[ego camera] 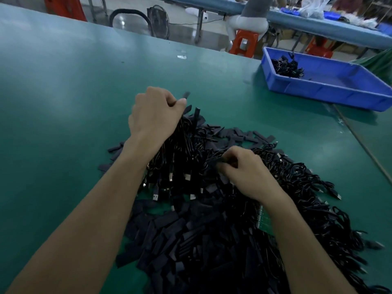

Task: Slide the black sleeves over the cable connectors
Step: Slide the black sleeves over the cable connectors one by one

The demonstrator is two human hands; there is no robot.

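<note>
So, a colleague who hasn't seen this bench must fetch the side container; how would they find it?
Start at the wide green worktable with its heap of black cables and flat black sleeves. At the table's far right side sits a shallow blue plastic tray. It is the only container on it, holding a small tangle of black cables in one corner.

It was a factory assembly floor: a long green desk heaped with cables, a blue parts bin, orange stools, a second desk behind
</note>
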